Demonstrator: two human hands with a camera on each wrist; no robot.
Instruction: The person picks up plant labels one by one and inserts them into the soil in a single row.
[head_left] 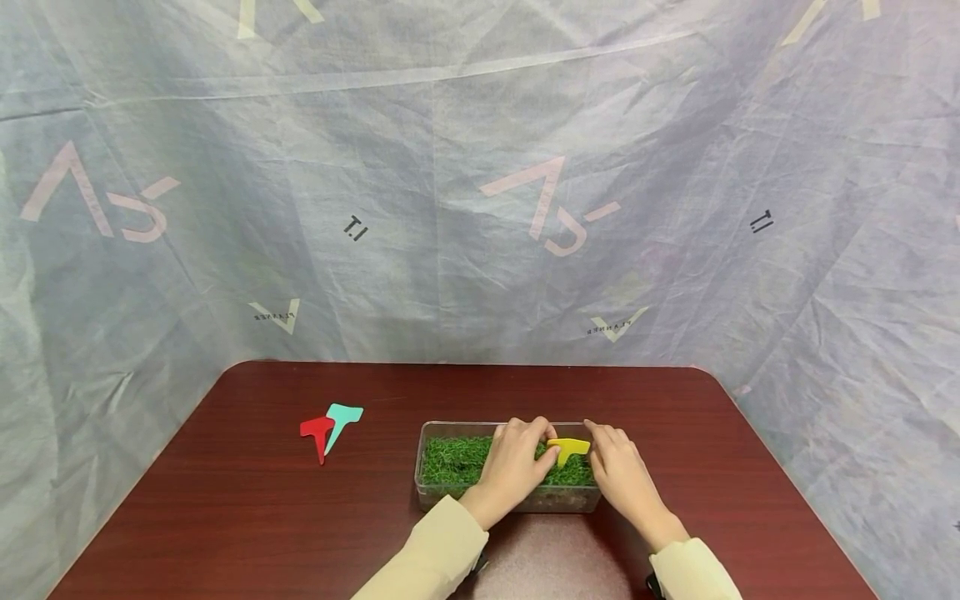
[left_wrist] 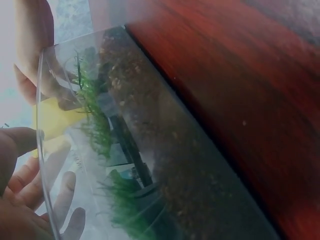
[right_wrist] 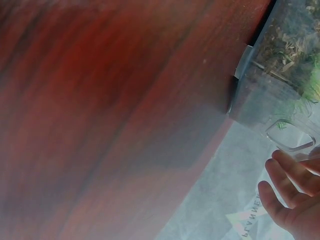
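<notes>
A yellow T-shaped plant label (head_left: 570,448) stands with its stem down in the green grass (head_left: 457,457) of a clear plastic box (head_left: 558,500). My left hand (head_left: 513,458) reaches over the box and pinches the label's left end between thumb and fingers. In the left wrist view the thumb lies against the yellow label (left_wrist: 52,120), seen past the clear wall. My right hand (head_left: 621,468) is at the box's right end, close to the label's other end. In the right wrist view its fingers (right_wrist: 280,180) are loosely extended beside an oval opening in the end wall.
A red plant label (head_left: 318,432) and a turquoise plant label (head_left: 343,417) lie partly overlapping on the dark red-brown table (head_left: 247,500), left of the box. Grey printed cloth (head_left: 420,183) hangs behind the table and along both sides.
</notes>
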